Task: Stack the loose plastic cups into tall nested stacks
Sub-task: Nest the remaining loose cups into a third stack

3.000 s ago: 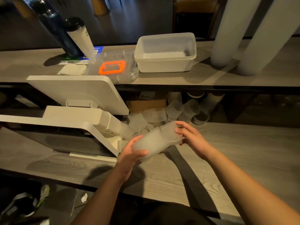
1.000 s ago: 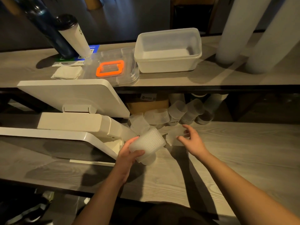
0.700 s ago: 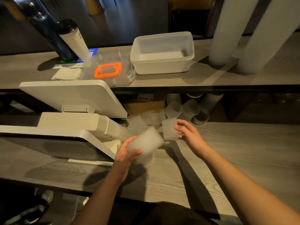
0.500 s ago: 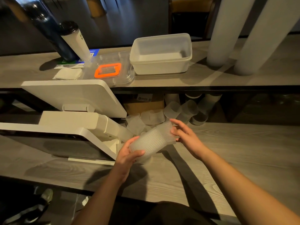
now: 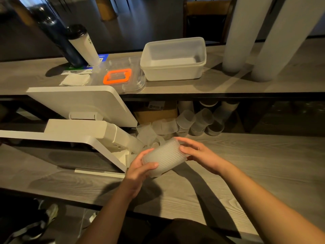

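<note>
**Head view: both hands on a nested cup stack above the worktop**

Head camera looks down at a grey wood-grain worktop (image 5: 263, 164). Nearest, a shoe (image 5: 44, 221) shows on the floor below the worktop's near edge, toward the left.

Above the middle of the worktop, the nested stack of ribbed translucent cups (image 5: 164, 157) lies tilted on its side, held off the surface. The left hand (image 5: 139, 171) grips its lower left end, thumb over the top and fingers curled beneath. The right hand (image 5: 198, 154) holds the upper right end, with bent fingers wrapped over the rim.

Left of the hands, a white point-of-sale terminal (image 5: 79, 124) stands on the worktop, its screen back tilted toward the camera.

Farther on, along the worktop's far edge under the shelf, loose plastic cups (image 5: 163, 127) lie tumbled together, some on their sides, next to a cardboard box (image 5: 156, 113).

On the upper shelf (image 5: 228, 85) sit a folded white cloth (image 5: 75, 80), a clear lid with an orange frame (image 5: 117, 76), an empty white rectangular tub (image 5: 174, 59), a dark bottle (image 5: 58, 37) with a white black-capped tumbler (image 5: 84, 44) beside it, and two tall white cup stacks (image 5: 246, 32) at the right end.
</note>
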A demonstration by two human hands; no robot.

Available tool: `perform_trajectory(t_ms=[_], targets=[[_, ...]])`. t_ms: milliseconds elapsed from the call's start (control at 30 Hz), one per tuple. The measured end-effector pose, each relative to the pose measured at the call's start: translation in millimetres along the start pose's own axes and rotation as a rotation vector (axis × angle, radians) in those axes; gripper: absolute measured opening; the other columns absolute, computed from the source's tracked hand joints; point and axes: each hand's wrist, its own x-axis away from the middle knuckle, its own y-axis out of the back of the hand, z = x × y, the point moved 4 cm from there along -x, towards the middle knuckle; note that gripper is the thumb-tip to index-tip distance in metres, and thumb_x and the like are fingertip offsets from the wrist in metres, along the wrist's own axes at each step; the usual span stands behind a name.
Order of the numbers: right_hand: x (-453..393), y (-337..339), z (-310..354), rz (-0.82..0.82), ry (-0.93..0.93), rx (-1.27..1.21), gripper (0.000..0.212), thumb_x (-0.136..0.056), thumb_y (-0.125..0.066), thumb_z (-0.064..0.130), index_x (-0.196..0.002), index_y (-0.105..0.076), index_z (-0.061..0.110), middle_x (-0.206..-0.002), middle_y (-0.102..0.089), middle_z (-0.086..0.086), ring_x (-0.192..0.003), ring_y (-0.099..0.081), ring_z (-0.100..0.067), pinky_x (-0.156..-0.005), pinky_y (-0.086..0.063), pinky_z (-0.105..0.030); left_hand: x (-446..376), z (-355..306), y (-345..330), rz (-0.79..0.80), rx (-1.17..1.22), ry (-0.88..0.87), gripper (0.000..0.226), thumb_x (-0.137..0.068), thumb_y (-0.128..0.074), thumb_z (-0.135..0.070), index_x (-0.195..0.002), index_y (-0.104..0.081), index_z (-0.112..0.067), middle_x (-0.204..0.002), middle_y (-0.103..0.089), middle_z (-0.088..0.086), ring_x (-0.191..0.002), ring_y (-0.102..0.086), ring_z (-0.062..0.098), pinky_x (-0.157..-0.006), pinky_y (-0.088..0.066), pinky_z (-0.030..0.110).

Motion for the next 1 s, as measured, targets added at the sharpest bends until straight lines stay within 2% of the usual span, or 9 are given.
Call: perform_trajectory(t_ms=[67,200,300,433,567,633,733,867,1000], targets=[[0.6,0.2,0.3,-0.024,-0.006,-0.02,0.042,-0.095,-0.06,0.038,-0.137,-0.055,0.039,-0.131,-0.058,0.006,-0.118,-0.057,-0.011,-0.097,-0.053,-0.03,-0.8,-0.5,-0.5,0.005,-0.045,0.026,0.086,-0.049,-0.083,-0.039,-0.128,-0.055,-0.023,-0.128,-0.054,0.014,-0.113,-0.057,0.034,-0.073,-0.054,0.031],[-3.5,-2.4,2.3,-0.118,0.008,-0.031,0.035,-0.096,-0.06,0.038,-0.131,-0.06,0.037,-0.125,-0.06,0.004,-0.115,-0.058,-0.013,-0.096,-0.051,-0.031,-5.7,-2.1,-4.1,0.04,-0.208,0.07,0.094,-0.047,-0.081,-0.048,-0.132,-0.051,-0.022,-0.127,-0.057,0.01,-0.113,-0.059,0.032,-0.082,-0.053,0.035],[-11.2,-5.7,6.3,-0.17,0.005,-0.031,0.036,-0.095,-0.06,0.04,-0.131,-0.061,0.033,-0.126,-0.059,0.007,-0.115,-0.057,-0.012,-0.093,-0.05,-0.029,-10.5,-5.5,-6.1,0.018,-0.282,0.075,0.096,-0.046,-0.081,-0.052,-0.132,-0.054,-0.021,-0.122,-0.062,0.009,-0.109,-0.062,0.029,-0.081,-0.056,0.036],[-22.3,-5.3,13.8,-0.173,0.018,0.033,0.041,-0.096,-0.055,0.046,-0.135,-0.056,0.031,-0.126,-0.058,0.009,-0.112,-0.057,-0.007,-0.083,-0.051,-0.021,-16.5,-12.8,-3.5,-0.046,-0.279,0.054,0.08,-0.046,-0.08,-0.055,-0.118,-0.061,-0.025,-0.115,-0.065,0.008,-0.103,-0.065,0.026,-0.077,-0.06,0.035],[-41.3,11.2,17.4,-0.353,0.087,0.051,0.024,-0.098,-0.053,0.044,-0.118,-0.06,0.032,-0.11,-0.065,0.008,-0.104,-0.063,-0.013,-0.087,-0.051,-0.025,-22.7,-17.9,5.3,-0.102,-0.265,0.029,0.081,-0.049,-0.075,-0.061,-0.12,-0.059,-0.028,-0.117,-0.063,0.004,-0.106,-0.063,0.023,-0.08,-0.057,0.034],[-52.8,25.5,11.8,-0.48,0.088,0.24,0.031,-0.095,-0.059,0.046,-0.12,-0.061,0.028,-0.113,-0.063,0.009,-0.105,-0.06,-0.008,-0.093,-0.051,-0.028,-26.2,-18.5,9.0,-0.133,-0.282,0.048,0.089,-0.047,-0.073,-0.064,-0.126,-0.057,-0.026,-0.118,-0.062,0.003,-0.108,-0.061,0.023,-0.085,-0.056,0.038],[-67.7,43.0,7.6,-0.554,0.081,0.616,0.051,-0.09,-0.066,0.046,-0.135,-0.054,0.025,-0.133,-0.053,0.004,-0.125,-0.05,-0.013,-0.105,-0.046,-0.037,-30.9,-20.4,13.9,-0.156,-0.279,0.053,0.09,-0.046,-0.072,-0.066,-0.125,-0.055,-0.027,-0.115,-0.061,0.0,-0.106,-0.06,0.021,-0.079,-0.054,0.033],[-87.6,62.0,13.5,-0.562,0.095,0.888,0.064,-0.087,-0.069,0.047,-0.141,-0.048,0.021,-0.133,-0.054,-0.004,-0.13,-0.046,-0.024,-0.112,-0.036,-0.042,-37.0,-20.7,21.3,-0.172,-0.304,0.047,0.086,-0.048,-0.071,-0.069,-0.123,-0.056,-0.028,-0.115,-0.06,-0.001,-0.105,-0.06,0.021,-0.082,-0.055,0.037],[-104.2,72.9,12.8,-0.458,-0.131,1.081,0.062,-0.09,-0.067,0.043,-0.141,-0.045,0.015,-0.132,-0.055,-0.01,-0.127,-0.047,-0.029,-0.113,-0.029,-0.045,-41.7,-20.5,20.3,-0.109,-0.276,0.028,0.078,-0.052,-0.072,-0.064,-0.119,-0.06,-0.028,-0.113,-0.065,0.001,-0.106,-0.061,0.023,-0.082,-0.054,0.037]])
